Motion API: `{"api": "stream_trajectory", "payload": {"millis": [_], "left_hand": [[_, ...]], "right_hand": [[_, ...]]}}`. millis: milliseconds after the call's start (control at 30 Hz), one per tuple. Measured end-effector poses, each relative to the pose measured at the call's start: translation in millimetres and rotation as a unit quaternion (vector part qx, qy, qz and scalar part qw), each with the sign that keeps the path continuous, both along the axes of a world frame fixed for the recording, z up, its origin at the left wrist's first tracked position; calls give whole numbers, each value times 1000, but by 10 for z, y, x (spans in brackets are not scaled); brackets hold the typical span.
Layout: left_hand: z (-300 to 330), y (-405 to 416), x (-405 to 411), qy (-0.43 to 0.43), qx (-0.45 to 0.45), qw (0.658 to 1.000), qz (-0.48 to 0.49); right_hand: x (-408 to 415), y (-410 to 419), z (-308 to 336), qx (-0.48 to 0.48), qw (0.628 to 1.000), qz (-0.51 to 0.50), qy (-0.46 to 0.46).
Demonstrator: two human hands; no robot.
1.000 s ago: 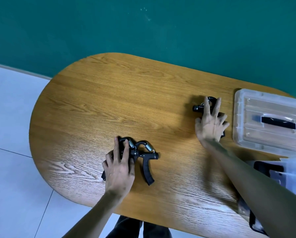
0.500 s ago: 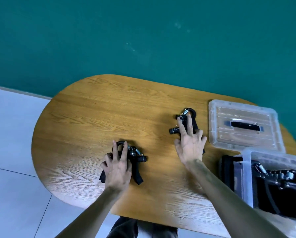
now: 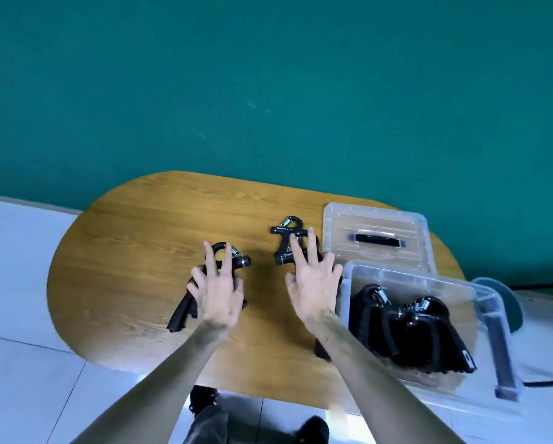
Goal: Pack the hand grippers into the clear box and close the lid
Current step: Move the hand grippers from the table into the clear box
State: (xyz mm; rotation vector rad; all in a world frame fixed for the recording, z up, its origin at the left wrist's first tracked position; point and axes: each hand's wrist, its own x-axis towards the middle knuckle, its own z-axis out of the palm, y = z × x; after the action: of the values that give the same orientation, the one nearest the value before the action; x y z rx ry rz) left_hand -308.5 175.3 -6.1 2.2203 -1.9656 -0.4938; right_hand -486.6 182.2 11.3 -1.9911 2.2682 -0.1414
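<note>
Head view: clear box (image 3: 489, 302) open at the right end of the wooden tabletop (image 3: 140, 251), packed with several black hand grippers (image 3: 409, 328), springs up. Clear lid (image 3: 377, 238) with its black handle flat on the tabletop just behind the box.

Left hand (image 3: 217, 293) spread wide, fingers straight, pressed down on a black hand gripper (image 3: 204, 283) at mid-tabletop, handles poking out below the palm. Right hand (image 3: 313, 283) likewise spread, fingertips resting on a second hand gripper (image 3: 286, 241) between the lid and the left hand, just beside the box. Neither gripper lifted off the wood.
</note>
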Motion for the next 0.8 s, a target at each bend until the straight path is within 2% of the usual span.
{"api": "stream_trajectory", "payload": {"millis": [400,800], "left_hand": [[789,288,-1565,52,-76,995,-40],[903,614,-2687,70,-70,987,-126]], "right_hand": [[-1353,489,867,-66,997,-39,34],[-2308,941,896,-80,989,-116,35]]}}
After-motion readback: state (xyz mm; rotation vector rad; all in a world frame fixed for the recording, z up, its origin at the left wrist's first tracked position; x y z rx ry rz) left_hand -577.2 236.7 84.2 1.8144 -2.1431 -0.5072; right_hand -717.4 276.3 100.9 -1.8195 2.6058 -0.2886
